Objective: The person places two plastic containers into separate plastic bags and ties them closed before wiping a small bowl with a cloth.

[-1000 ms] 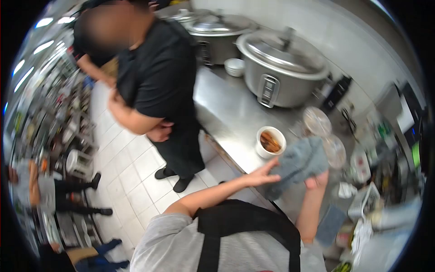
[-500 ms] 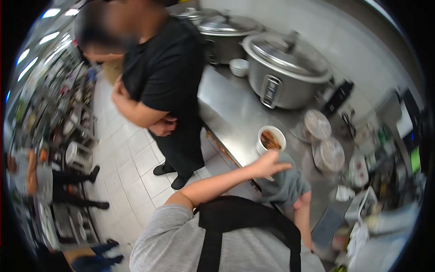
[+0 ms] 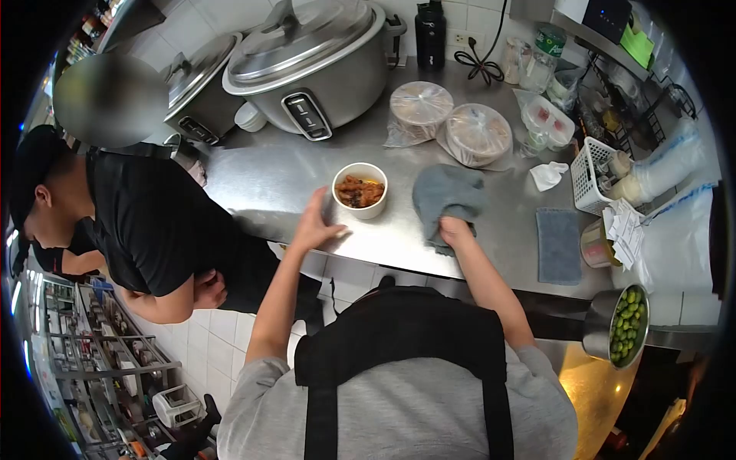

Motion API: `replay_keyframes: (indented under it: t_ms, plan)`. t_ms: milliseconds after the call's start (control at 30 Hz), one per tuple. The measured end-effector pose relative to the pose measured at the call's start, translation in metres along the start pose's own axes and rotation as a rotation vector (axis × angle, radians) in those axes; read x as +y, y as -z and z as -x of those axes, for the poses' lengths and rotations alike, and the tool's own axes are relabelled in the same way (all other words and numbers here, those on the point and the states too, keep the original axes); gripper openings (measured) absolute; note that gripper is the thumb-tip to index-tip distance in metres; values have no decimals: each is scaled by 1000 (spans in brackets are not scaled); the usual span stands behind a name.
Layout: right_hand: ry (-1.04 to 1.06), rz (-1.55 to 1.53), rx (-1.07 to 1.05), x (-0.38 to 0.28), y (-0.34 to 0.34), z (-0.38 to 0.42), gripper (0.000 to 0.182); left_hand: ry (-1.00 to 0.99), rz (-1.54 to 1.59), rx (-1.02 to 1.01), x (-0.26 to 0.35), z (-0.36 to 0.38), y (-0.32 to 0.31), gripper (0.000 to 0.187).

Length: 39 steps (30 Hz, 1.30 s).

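A white paper bowl of brown, saucy food stands on the steel counter in front of me. Just left of the bowl is my left hand, fingers spread and thumb out, holding nothing; a small gap seems to part it from the bowl. To the bowl's right, my right hand grips the near edge of a crumpled grey-blue cloth, which rests on the counter. Part of the right hand's fingers is hidden by the cloth.
Two plastic-wrapped stacks of round lids or containers sit behind the cloth. Large rice cookers stand at the back left. A folded cloth, a white basket and a metal pot of green fruit are rightward. A co-worker in black stands left.
My view has swung toward the counter. My hands have moved apart: the left is now beside the bowl, while the right holds the cloth on the counter to its right.
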State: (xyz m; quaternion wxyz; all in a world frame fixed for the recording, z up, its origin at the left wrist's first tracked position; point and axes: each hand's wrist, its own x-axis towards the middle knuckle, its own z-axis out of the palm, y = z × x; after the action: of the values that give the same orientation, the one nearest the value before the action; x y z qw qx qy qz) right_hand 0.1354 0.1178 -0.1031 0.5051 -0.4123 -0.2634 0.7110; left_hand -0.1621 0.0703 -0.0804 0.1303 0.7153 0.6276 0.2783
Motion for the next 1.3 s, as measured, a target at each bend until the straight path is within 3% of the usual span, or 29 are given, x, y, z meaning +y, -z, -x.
replay_keyframes:
  t_ms: [33,100,133,167,267,300,400,433,533,633,733,833,933,1067,1100,1167,1233,1300]
  plan:
    - [99,288,-37,15,-15,-9,42,139,207,-108,21,-6,1,107]
    - [425,1177,-68,35,-39,-35,42,124,349,-11,22,-18,-17,106]
    - [551,1357,-188,54,-40,-52,43,95,414,9,23,-23,-27,101]
    - [628,1605,-94,63,-56,-61,42,68,487,28,25,-28,-32,97]
    - [556,1184,-43,68,-55,-60,38,145,503,-64,17,-37,-34,94]
    - [418,993,-48,56,-59,-55,37,135,510,-70,20,-41,-30,94]
    - [-131,167,-40,12,-71,-38,35,46,933,-220,51,-39,-11,88]
    - [-248,-3,-26,-4,-74,-33,35,0,905,-265,60,-43,-8,86]
    - [-351,-203,10,-36,-78,-13,33,-49,929,-341,80,-60,-9,88]
    - [-235,-349,-5,-46,-62,-2,29,-193,705,-311,93,-68,-24,88]
    - [-141,-364,32,-38,-26,3,26,-364,580,-166,111,-71,-37,83]
    - [-117,-339,144,-55,-22,39,28,-335,693,-252,123,-72,-53,85]
    - [-64,-241,271,-54,-4,55,32,-315,822,-327,136,-71,-73,76]
    - [166,365,347,-51,22,71,28,-197,1063,-377,141,-73,-99,62]
    - [181,348,375,-54,32,67,28,-142,1106,-405,139,-77,-103,62]
    - [286,1211,465,-70,57,66,24,-171,1049,-396,130,-82,-109,63]
    - [522,1258,597,-101,42,80,21,-239,819,-326,124,-82,-99,66]
    - [486,1336,643,-130,25,96,17,-321,831,-355,115,-82,-95,67]
